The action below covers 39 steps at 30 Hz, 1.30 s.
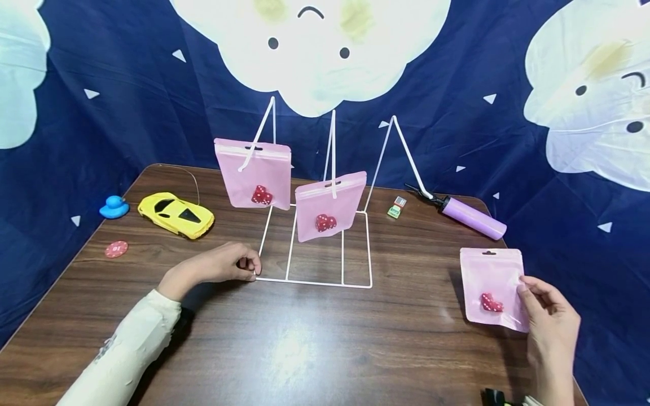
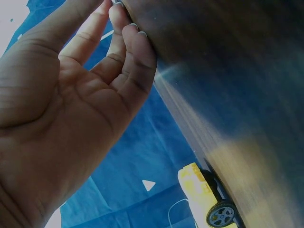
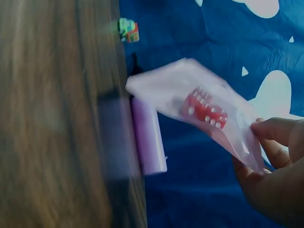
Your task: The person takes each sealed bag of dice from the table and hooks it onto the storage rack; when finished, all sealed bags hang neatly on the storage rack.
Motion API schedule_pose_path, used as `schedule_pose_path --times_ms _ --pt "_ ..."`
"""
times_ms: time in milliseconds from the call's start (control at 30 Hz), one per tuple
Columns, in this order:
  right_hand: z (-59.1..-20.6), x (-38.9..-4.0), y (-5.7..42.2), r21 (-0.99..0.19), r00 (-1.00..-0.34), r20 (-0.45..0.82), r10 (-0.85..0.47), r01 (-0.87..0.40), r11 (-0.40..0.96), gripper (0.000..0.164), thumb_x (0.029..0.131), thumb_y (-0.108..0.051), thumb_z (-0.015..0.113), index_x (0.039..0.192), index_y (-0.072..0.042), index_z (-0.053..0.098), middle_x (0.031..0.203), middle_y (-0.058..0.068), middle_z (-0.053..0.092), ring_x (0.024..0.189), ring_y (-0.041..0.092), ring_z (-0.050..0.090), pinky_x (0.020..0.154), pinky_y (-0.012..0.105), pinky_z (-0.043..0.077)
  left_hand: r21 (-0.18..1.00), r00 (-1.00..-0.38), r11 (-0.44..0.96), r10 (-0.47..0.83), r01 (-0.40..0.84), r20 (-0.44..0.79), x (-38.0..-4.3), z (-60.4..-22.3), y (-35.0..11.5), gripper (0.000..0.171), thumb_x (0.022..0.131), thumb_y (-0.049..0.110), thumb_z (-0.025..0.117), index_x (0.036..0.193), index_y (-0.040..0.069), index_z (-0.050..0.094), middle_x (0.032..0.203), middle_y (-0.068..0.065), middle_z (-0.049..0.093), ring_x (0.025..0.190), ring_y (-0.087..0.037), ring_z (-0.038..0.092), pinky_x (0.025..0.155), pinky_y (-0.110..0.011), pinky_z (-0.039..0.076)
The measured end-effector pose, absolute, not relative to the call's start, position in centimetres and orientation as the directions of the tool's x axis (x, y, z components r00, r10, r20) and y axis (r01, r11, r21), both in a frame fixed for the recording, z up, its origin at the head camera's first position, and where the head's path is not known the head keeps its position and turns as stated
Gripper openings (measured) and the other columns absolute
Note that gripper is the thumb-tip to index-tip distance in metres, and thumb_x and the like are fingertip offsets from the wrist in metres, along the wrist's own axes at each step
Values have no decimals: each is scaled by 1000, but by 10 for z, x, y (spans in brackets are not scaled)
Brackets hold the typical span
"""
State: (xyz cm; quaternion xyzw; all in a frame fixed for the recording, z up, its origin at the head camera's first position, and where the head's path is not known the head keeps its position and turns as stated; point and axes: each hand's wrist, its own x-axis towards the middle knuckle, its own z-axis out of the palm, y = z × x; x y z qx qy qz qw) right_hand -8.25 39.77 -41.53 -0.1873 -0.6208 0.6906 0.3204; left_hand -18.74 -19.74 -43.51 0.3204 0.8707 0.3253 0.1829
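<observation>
A white wire display rack (image 1: 313,282) stands on the table, and two pink zip bags, a left one (image 1: 238,180) and a right one (image 1: 310,211), hang from its hooks with red dice inside. At the rack's front left corner, my left hand (image 1: 223,264) pinches the wire; in the left wrist view the fingertips are partly cut off at the top edge. My right hand (image 1: 553,324) holds a third pink zip bag (image 1: 490,273) by its side edge, off to the right of the rack. Red dice (image 3: 206,109) show through this bag. The rack's third hook (image 1: 408,152) carries no bag.
A yellow toy car (image 1: 178,215), a blue rubber duck (image 1: 114,207) and a red poker chip (image 1: 116,249) lie at the left. Behind on the right are a purple hand pump (image 1: 472,217) and a small green toy (image 1: 395,210). A blue cloth hangs behind the table (image 1: 355,349).
</observation>
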Motion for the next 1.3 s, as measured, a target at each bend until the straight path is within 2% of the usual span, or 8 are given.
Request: schedule_pose_path --times_ms 333,700,1300 --pt "-407 -86 381 -923 -702 224 676 -375 -84 17 92 23 68 107 18 75 81 6 70 75 14 59 64 15 51 685 -726 580 679 441 -108 -188 -436 -198 11 92 4 79 92 13 74 83 9 62 77 -7 56 71 -27 50" --pt "-390 -85 363 -844 -686 234 689 -495 -206 20 90 28 66 111 26 68 81 14 70 68 16 63 61 17 55 694 -729 582 673 423 -120 -188 -437 -198 10 93 5 80 92 14 74 83 9 61 77 -7 56 71 -27 50" --pt "-375 -83 333 -742 -690 288 664 -599 -301 23 89 28 68 111 28 66 85 20 71 72 21 64 60 23 58 683 -729 584 676 438 -110 -188 -437 -198 12 92 4 80 92 14 74 83 9 61 77 -7 55 71 -27 50"
